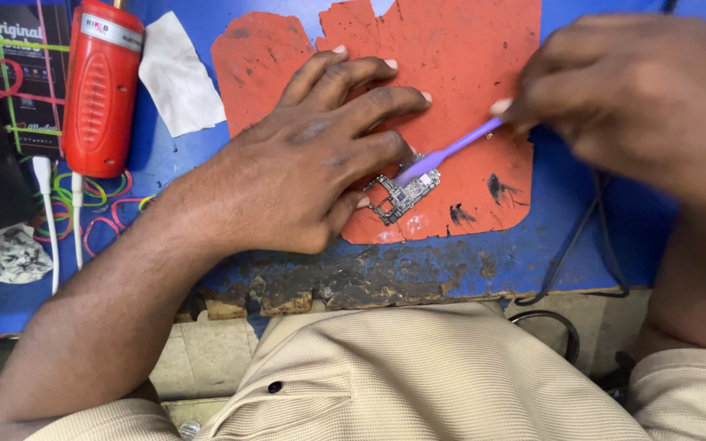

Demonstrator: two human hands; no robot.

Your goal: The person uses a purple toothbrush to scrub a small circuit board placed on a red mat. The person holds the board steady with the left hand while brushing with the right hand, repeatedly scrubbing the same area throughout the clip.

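Circuit board [403, 196] on worn orange mat [451, 57] | left hand [304, 163] spread, pinning | right hand [639, 90] pinching purple brush [451, 151]

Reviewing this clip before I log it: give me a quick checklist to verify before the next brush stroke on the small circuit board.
1. Left hand pins the circuit board on the orange mat: ok.
2. Right hand grips the purple brush: ok.
3. Brush head touches the board: ok.
4. Board lies wholly on the mat: ok.
5. Black cable clear of the board: ok.
6. Board clean: cannot tell.
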